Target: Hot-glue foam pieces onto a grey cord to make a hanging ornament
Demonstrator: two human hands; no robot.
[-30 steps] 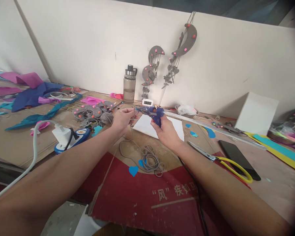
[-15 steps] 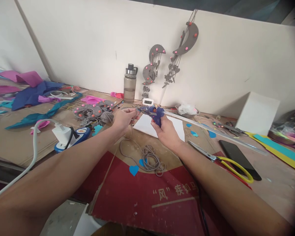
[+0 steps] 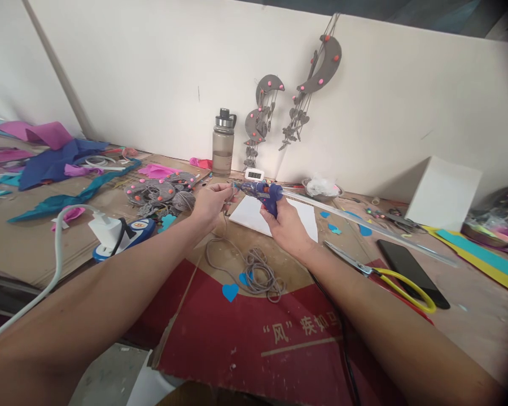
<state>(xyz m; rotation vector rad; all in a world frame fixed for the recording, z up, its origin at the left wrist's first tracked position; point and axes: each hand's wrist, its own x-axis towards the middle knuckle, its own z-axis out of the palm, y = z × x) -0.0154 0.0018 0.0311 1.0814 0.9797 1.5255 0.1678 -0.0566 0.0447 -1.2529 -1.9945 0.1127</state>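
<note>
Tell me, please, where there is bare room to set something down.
Mostly bare: red cardboard between the nearer blue heart and front edge; tabletop right of the phone. Crowded: beside the left hand, with the yarn ball and grey dotted cutouts.

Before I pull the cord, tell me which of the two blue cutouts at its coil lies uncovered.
The lower-left blue heart: its whole outline shows, while the other blue cutout lies partly under the grey cord.
</note>
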